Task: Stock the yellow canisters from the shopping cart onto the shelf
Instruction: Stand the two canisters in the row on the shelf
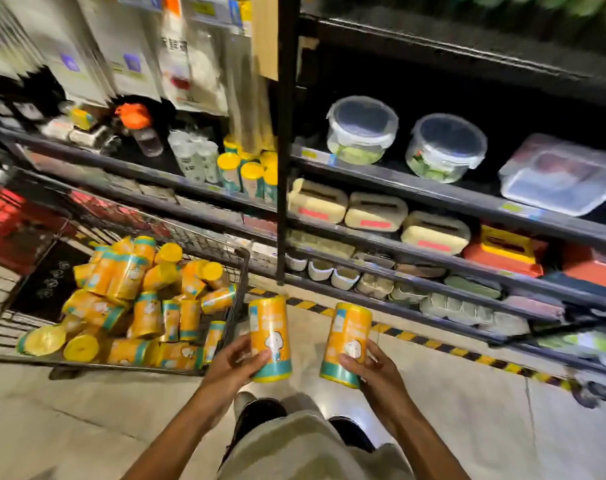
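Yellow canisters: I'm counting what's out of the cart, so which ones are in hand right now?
Two: the left hand grips one canister, the right hand another. Both are upright above the floor; the rest lie in the cart or stand shelved.

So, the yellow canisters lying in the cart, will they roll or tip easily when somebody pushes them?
Probably yes. The yellow canisters are round cylinders and many lie on their sides in the shopping cart, so a push would likely roll them. They look stiff: the left hand and right hand each hold one without denting. Standing upright, tall and narrow, they may tip.
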### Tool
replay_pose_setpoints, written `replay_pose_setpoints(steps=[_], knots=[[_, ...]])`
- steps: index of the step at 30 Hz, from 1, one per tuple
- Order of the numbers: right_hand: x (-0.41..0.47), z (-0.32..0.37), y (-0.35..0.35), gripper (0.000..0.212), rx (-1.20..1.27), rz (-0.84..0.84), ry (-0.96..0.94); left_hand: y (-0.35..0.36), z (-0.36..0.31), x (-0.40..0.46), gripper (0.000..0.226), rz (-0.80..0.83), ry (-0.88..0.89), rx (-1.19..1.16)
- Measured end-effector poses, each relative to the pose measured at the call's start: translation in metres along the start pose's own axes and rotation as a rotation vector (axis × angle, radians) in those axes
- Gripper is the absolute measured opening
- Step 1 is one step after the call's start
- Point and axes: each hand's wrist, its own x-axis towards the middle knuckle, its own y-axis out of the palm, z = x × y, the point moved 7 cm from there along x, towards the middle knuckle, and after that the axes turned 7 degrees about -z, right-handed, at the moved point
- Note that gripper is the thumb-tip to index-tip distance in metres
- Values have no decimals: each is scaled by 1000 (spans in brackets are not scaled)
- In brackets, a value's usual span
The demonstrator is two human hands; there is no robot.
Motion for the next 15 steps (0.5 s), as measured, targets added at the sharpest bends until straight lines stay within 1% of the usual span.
replay_pose_setpoints(steps=[1,2,4,5,7,9,11,12,13,14,15], knots=[[-7,3,-22,59,31,-15,-10,20,3,-3,89,15,-2,17],[-15,6,-43,58,50,-37,-18,39,7,-6,89,33,-2,31],[-25,7,-86,59,74,-98,-37,76,13,-16,90,51,-2,63],[-29,5,-110,57,96,-128,-49,98,16,-23,88,52,6,85],[-39,4,-156,52,146,-193,-63,141,21,-35,77,62,21,124],[-48,7,-194,54,193,-256,-81,182,27,-47,71,88,18,136],[-60,15,-229,56,245,-300,-120,221,27,-59,81,126,21,119],[-64,20,-244,61,262,-313,-139,237,27,-62,87,142,28,112],[-66,25,-255,66,275,-318,-158,249,24,-66,87,156,34,103],[-68,32,-266,71,289,-322,-175,264,20,-69,79,178,46,103],[-69,39,-275,72,300,-327,-194,276,15,-72,65,199,51,98]])
